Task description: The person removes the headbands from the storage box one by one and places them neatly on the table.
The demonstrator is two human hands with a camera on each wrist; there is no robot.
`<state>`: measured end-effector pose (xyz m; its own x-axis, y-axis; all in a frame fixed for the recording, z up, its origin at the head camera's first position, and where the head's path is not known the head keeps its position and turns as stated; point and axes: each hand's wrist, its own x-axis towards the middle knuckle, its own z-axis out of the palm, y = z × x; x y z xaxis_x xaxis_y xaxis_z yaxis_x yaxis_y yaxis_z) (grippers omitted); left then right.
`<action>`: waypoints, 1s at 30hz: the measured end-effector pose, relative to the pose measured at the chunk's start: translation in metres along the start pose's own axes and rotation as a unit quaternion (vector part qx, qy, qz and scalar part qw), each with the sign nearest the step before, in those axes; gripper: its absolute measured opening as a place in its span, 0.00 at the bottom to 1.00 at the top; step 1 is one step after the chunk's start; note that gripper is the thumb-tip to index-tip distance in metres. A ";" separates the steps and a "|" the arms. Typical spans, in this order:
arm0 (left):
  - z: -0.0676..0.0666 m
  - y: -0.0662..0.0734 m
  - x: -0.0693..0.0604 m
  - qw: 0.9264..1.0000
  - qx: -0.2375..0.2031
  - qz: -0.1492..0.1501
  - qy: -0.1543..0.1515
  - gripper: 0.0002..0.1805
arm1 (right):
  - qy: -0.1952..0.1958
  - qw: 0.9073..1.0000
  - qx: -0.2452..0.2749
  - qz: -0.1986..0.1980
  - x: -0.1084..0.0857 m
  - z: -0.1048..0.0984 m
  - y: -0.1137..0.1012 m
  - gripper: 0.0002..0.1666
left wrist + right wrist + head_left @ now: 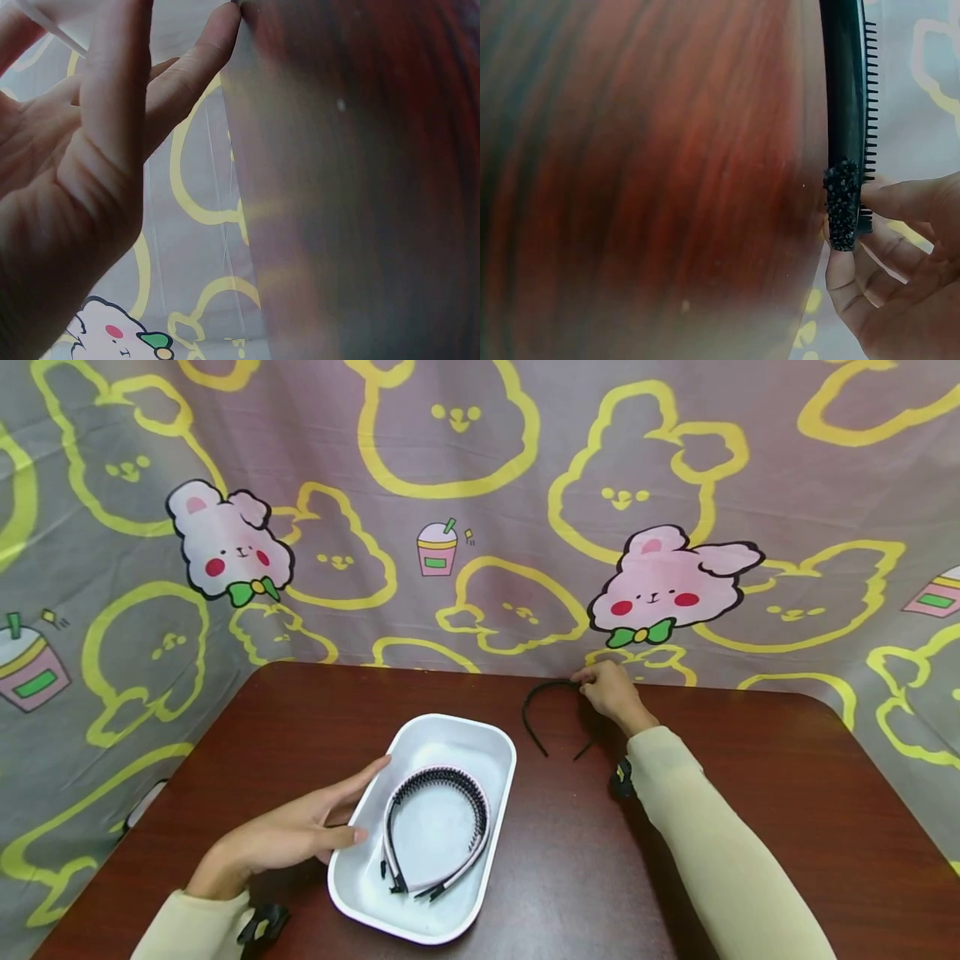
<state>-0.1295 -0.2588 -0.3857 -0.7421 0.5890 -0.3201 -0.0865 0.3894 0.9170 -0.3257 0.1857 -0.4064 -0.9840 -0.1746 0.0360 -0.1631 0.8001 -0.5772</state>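
Note:
A black headband (534, 714) with fine comb teeth stands near the table's back edge. My right hand (609, 692) pinches its top; the right wrist view shows thumb and fingers on the headband (845, 97) beside a dark, speckled, glittery patch. Left of the middle, a white tray (347, 881) holds several nested headbands (483, 814), pinkish and black, some with zigzag teeth. My left hand (288, 831) holds the tray's left side, thumb over the rim and fingers along the outer wall. In the left wrist view, only a sliver of the tray rim shows by the left hand (82, 150).
The dark reddish-brown table (570, 877) has rounded back corners. A patterned curtain (480, 527) hangs right behind its back edge and along both sides. Something pale (146, 803), partly hidden, sits beyond the left table edge.

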 end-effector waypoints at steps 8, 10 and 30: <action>-0.001 0.001 -0.001 1.000 -0.004 -0.004 0.000 0.49 | 0.006 1.000 -0.013 0.011 0.002 0.002 0.000 0.18; -0.001 0.001 -0.001 1.000 -0.005 -0.001 -0.001 0.49 | 0.005 1.000 -0.014 0.013 0.002 0.002 -0.001 0.18; -0.002 0.001 0.000 1.000 -0.007 0.008 -0.003 0.49 | -0.008 0.999 -0.031 0.016 0.003 0.002 -0.002 0.19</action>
<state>-0.1310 -0.2599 -0.3847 -0.7388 0.5999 -0.3070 -0.0838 0.3703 0.9251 -0.3276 0.1821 -0.4069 -0.9877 -0.1566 0.0049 -0.1357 0.8399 -0.5255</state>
